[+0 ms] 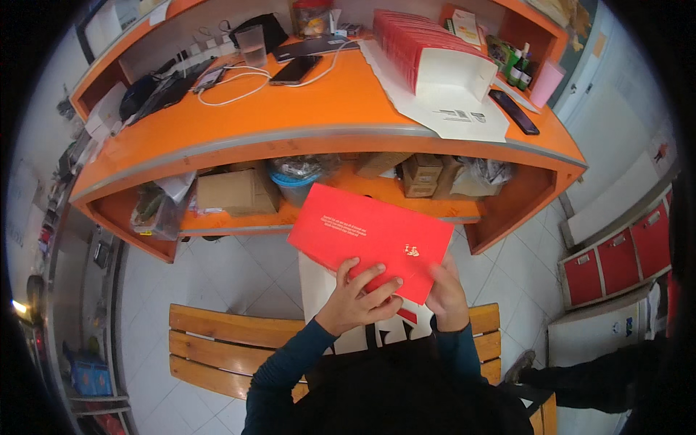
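Note:
A flat red box (362, 235) with a small gold emblem and small pale print is held tilted above my lap. My left hand (359, 301) grips its lower edge, four fingers spread over the red face and the thumb hidden. At the lower right corner my right hand (447, 293) holds the box; its fingers are partly hidden and slightly blurred. Beneath the box, a white sheet-like thing (313, 286) with black and red print lies across my lap, mostly covered. On the desk stands a row of similar red boxes (406, 47), packed upright side by side on white wrapping.
The orange desk (217, 134) bears phones, cables, a clear cup (251, 47) and small bottles. Its lower shelf holds cardboard boxes (228, 192) and a blue tub (296, 190). A slatted wooden bench (239, 330) is under me. Another person's leg (580, 384) shows at right.

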A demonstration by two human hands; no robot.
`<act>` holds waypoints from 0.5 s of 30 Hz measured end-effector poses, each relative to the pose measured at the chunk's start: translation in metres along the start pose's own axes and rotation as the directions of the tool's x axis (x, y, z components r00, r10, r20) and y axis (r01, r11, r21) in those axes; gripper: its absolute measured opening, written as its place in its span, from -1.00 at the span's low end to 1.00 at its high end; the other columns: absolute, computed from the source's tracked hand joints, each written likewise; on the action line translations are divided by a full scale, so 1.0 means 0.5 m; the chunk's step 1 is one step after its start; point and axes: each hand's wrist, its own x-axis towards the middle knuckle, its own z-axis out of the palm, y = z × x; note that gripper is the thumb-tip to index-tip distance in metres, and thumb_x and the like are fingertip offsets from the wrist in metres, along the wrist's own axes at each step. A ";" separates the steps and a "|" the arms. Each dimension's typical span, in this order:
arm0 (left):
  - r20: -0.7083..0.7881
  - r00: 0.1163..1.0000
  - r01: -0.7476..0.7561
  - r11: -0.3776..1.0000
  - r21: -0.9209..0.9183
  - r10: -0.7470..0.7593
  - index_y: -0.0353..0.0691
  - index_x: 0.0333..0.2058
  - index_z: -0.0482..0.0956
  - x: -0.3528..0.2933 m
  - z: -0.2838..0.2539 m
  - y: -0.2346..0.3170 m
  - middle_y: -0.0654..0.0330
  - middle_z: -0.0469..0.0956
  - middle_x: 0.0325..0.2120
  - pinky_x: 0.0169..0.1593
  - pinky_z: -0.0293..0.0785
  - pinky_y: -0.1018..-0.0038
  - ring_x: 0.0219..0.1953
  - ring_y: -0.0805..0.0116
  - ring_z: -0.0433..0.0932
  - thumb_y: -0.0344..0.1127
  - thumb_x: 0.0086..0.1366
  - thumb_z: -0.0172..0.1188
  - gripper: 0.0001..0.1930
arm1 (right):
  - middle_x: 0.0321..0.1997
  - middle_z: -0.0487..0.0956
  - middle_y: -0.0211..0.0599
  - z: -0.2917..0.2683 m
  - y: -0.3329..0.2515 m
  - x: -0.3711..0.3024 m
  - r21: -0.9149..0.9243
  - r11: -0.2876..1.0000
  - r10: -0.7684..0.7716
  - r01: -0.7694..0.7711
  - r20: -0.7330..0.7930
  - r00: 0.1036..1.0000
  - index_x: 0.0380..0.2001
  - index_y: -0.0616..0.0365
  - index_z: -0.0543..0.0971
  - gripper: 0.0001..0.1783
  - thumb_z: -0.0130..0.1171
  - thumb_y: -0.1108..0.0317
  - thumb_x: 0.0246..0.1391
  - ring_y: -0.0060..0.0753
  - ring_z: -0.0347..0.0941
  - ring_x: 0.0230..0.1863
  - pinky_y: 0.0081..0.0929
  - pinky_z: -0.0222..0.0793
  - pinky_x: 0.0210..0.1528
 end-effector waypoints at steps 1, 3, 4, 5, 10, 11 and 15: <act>-0.085 0.993 0.073 0.991 -0.109 -0.083 0.19 -0.36 0.37 0.005 0.004 0.006 0.33 0.28 -0.16 -0.03 0.18 0.10 0.00 0.13 0.22 -0.07 -0.23 0.38 -0.58 | -0.02 0.38 -0.18 0.024 -0.007 0.018 -0.207 0.978 -0.016 -0.009 -0.119 0.993 0.01 0.26 0.23 -0.51 0.07 0.50 -0.05 -0.35 0.35 -0.02 -0.43 0.35 -0.07; -0.218 0.937 0.191 0.924 -0.331 -0.272 0.16 -0.37 0.36 0.017 0.008 0.022 0.29 0.28 -0.18 -0.03 0.21 0.12 -0.02 0.14 0.23 -0.08 -0.20 0.37 -0.59 | -0.01 0.37 -0.17 0.027 0.011 0.029 -0.068 0.997 -0.026 0.022 -0.057 0.998 0.00 0.23 0.24 -0.53 0.07 0.48 -0.02 -0.32 0.33 0.01 -0.34 0.31 0.01; -0.359 0.857 0.191 0.875 -0.446 -0.370 0.13 -0.38 0.36 0.031 0.017 0.023 0.27 0.28 -0.19 -0.04 0.23 0.14 -0.04 0.14 0.24 -0.06 -0.19 0.37 -0.60 | 0.00 0.37 -0.18 0.026 0.032 0.036 0.063 0.997 -0.035 0.037 -0.041 0.999 0.00 0.22 0.23 -0.52 0.09 0.44 -0.01 -0.31 0.33 0.01 -0.32 0.29 0.04; -0.471 0.745 0.169 0.816 -0.553 -0.473 0.10 -0.39 0.37 0.051 0.030 0.026 0.24 0.28 -0.21 -0.05 0.24 0.16 -0.05 0.14 0.24 -0.04 -0.19 0.36 -0.60 | 0.02 0.35 -0.19 0.028 0.051 0.039 0.208 0.978 -0.028 0.019 0.039 0.999 0.02 0.20 0.22 -0.52 0.05 0.31 0.04 -0.28 0.31 0.03 -0.28 0.25 0.07; -0.231 0.678 0.488 0.663 -0.568 -0.698 -0.10 -0.33 0.50 0.076 -0.012 0.020 0.11 0.26 -0.15 -0.04 0.26 0.21 -0.08 0.06 0.28 0.05 -0.06 0.25 -0.60 | 0.02 0.35 -0.18 0.024 0.071 0.059 0.497 0.866 -0.017 -0.051 0.133 0.991 0.02 0.18 0.21 -0.53 -0.17 0.11 0.14 -0.26 0.30 0.05 -0.27 0.21 0.10; -0.108 0.776 0.481 0.694 -0.536 -0.622 -0.16 -0.32 0.54 0.048 -0.009 0.013 -0.01 0.21 -0.05 0.01 0.23 0.20 -0.01 0.05 0.26 0.21 0.07 0.01 -0.48 | 0.00 0.37 -0.21 0.030 0.050 0.062 0.443 0.896 -0.016 -0.034 0.107 0.994 0.01 0.18 0.23 -0.52 -0.17 0.08 0.13 -0.29 0.32 0.02 -0.29 0.23 0.08; -0.041 0.885 0.421 0.836 -0.352 -0.463 -0.13 -0.23 0.51 0.027 -0.023 -0.002 -0.03 0.26 -0.05 0.04 0.19 0.22 -0.01 -0.01 0.25 0.10 0.04 0.06 -0.55 | -0.01 0.38 -0.24 0.042 0.041 0.065 0.328 0.944 -0.019 -0.020 0.117 0.993 -0.01 0.19 0.23 -0.50 -0.22 0.04 0.14 -0.31 0.32 0.02 -0.31 0.24 0.06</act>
